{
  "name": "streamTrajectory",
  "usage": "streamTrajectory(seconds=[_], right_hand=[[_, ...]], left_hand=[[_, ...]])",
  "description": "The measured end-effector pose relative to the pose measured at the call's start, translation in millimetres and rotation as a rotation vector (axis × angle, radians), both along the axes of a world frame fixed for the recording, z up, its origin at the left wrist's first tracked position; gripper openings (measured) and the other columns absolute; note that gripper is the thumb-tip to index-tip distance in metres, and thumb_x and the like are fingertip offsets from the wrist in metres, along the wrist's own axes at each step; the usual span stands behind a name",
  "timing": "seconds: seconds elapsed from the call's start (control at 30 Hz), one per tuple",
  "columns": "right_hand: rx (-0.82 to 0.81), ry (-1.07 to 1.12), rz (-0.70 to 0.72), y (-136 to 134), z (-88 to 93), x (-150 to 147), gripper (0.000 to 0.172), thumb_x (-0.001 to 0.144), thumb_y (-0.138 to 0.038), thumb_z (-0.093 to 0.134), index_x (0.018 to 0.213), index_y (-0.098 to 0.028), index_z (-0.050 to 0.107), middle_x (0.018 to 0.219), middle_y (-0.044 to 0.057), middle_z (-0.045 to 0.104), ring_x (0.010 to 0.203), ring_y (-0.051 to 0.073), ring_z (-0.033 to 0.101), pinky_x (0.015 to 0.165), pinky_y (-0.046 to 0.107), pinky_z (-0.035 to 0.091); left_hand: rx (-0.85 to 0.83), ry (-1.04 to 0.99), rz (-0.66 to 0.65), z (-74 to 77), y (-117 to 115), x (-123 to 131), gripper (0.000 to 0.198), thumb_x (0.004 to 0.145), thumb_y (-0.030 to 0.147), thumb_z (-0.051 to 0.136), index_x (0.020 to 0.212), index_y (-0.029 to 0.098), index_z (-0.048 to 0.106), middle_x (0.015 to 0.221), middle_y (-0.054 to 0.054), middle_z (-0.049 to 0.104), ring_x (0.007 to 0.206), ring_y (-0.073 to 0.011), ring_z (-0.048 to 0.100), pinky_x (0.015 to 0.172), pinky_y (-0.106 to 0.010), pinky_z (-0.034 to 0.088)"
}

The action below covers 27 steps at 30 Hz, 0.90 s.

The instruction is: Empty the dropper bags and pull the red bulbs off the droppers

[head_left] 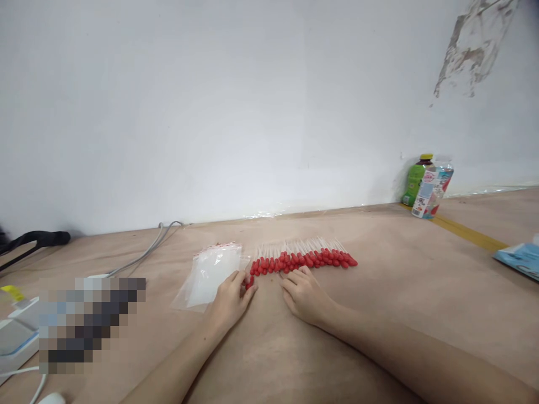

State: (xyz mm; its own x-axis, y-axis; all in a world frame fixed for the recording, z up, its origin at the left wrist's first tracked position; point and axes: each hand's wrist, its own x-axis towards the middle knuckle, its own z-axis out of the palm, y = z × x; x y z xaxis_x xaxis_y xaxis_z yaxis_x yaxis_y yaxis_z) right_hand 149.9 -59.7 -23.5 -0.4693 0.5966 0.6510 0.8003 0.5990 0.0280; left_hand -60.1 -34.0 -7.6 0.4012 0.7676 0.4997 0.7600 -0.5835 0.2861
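I see clear bags (pixel 213 275) lying flat, contents unclear; my left hand (pixel 231 294) pinches red-ended sticks (pixel 250 282); a row of more (pixel 303 260) lies ahead; my right hand (pixel 307 294) curls beside it, grip untellable; rightward, a green bottle (pixel 415 182) stands.

You have two hands, the left hand (pixel 231 296) and the right hand (pixel 308 297), at one row of red-tipped sticks (pixel 304 260) — too tightly packed to count singly. Right of that row you have two bottles (pixel 433 192); left of it, one pile of bags (pixel 215 276) — number unclear.
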Motion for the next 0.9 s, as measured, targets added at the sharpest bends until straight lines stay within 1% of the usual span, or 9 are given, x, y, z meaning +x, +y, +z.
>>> streamTrajectory(seconds=[0.07, 0.13, 0.23, 0.37, 0.47, 0.53, 0.67, 0.8, 0.9], right_hand=[[-0.07, 0.021, 0.013, -3.1, 1.4, -2.0, 0.01, 0.077, -0.015, 0.047, 0.071, -0.015, 0.055, 0.071, 0.004, 0.056, 0.069, 0.014, 0.046, 0.068, 0.03, 0.026], [-0.139, 0.044, 0.034, -6.5, 2.8, -3.1, 0.011, 0.077, -0.024, 0.05, 0.073, -0.015, 0.056, 0.073, 0.004, 0.056, 0.072, 0.015, 0.047, 0.071, 0.03, 0.027], [-0.212, 0.071, 0.054, -10.0, 4.6, -2.8, 0.023, 0.074, -0.038, 0.055, 0.079, -0.015, 0.057, 0.075, 0.004, 0.056, 0.076, 0.016, 0.047, 0.075, 0.032, 0.027], [-0.272, 0.091, 0.059, -12.3, 7.9, -1.2, 0.033, 0.072, -0.046, 0.057, 0.085, -0.016, 0.06, 0.079, 0.004, 0.054, 0.078, 0.017, 0.047, 0.078, 0.033, 0.027], [-0.282, 0.13, 0.064, -14.1, 10.9, 1.3, 0.038, 0.072, -0.049, 0.057, 0.094, -0.017, 0.059, 0.084, 0.005, 0.054, 0.08, 0.018, 0.047, 0.078, 0.034, 0.027], [-0.269, 0.163, 0.062, -15.3, 12.1, 5.7, 0.038, 0.075, -0.048, 0.055, 0.098, -0.017, 0.057, 0.086, 0.006, 0.055, 0.082, 0.018, 0.048, 0.078, 0.034, 0.027], [-0.189, 0.217, 0.028, -17.3, 10.5, 24.3, 0.026, 0.08, -0.038, 0.051, 0.095, -0.018, 0.058, 0.085, 0.006, 0.056, 0.082, 0.018, 0.048, 0.078, 0.035, 0.027], [-0.116, 0.229, 0.018, -18.1, 4.6, 46.6, 0.014, 0.081, -0.028, 0.051, 0.088, -0.019, 0.059, 0.082, 0.004, 0.057, 0.08, 0.017, 0.049, 0.077, 0.035, 0.029], [-0.075, 0.275, 0.011, -17.4, -0.4, 55.4, 0.01, 0.08, -0.022, 0.05, 0.086, -0.019, 0.059, 0.084, 0.004, 0.056, 0.08, 0.017, 0.05, 0.076, 0.036, 0.031]], left_hand=[[0.007, 0.015, 0.02, -0.2, 0.2, -1.4, 0.011, 0.079, 0.03, 0.05, 0.077, 0.02, 0.048, 0.073, 0.0, 0.052, 0.063, -0.0139, 0.052, 0.058, -0.026, 0.043], [0.028, 0.024, 0.036, 2.3, -0.1, -2.9, 0.016, 0.078, 0.034, 0.053, 0.078, 0.019, 0.048, 0.075, -0.001, 0.052, 0.069, -0.016, 0.052, 0.063, -0.029, 0.044], [0.078, 0.015, 0.055, 9.0, 0.4, -1.7, 0.019, 0.077, 0.037, 0.053, 0.076, 0.019, 0.049, 0.075, -0.002, 0.053, 0.073, -0.018, 0.051, 0.068, -0.032, 0.043], [0.119, -0.009, 0.081, 18.7, 9.2, 9.4, 0.019, 0.078, 0.038, 0.052, 0.074, 0.019, 0.051, 0.076, -0.003, 0.054, 0.077, -0.0195, 0.051, 0.072, -0.033, 0.042], [0.137, 0.021, 0.101, 23.4, 19.3, 23.2, 0.024, 0.076, 0.042, 0.053, 0.071, 0.019, 0.052, 0.073, -0.003, 0.053, 0.075, -0.0199, 0.051, 0.071, -0.033, 0.041], [0.147, 0.051, 0.119, 24.3, 24.8, 32.4, 0.027, 0.075, 0.044, 0.054, 0.066, 0.019, 0.051, 0.071, -0.002, 0.051, 0.073, -0.0198, 0.05, 0.068, -0.033, 0.041], [0.17, 0.044, 0.147, 20.6, 31.7, 44.0, 0.025, 0.074, 0.038, 0.055, 0.059, 0.019, 0.049, 0.07, -0.003, 0.049, 0.071, -0.0195, 0.049, 0.067, -0.033, 0.04], [0.2, -0.02, 0.173, 17.2, 35.4, 43.5, 0.021, 0.076, 0.031, 0.052, 0.06, 0.019, 0.049, 0.067, -0.003, 0.048, 0.071, -0.02, 0.049, 0.069, -0.034, 0.04], [0.228, -0.071, 0.208, 19.9, 32.8, 36.6, 0.019, 0.079, 0.029, 0.048, 0.063, 0.019, 0.049, 0.069, -0.003, 0.049, 0.075, -0.0209, 0.049, 0.07, -0.034, 0.04]])
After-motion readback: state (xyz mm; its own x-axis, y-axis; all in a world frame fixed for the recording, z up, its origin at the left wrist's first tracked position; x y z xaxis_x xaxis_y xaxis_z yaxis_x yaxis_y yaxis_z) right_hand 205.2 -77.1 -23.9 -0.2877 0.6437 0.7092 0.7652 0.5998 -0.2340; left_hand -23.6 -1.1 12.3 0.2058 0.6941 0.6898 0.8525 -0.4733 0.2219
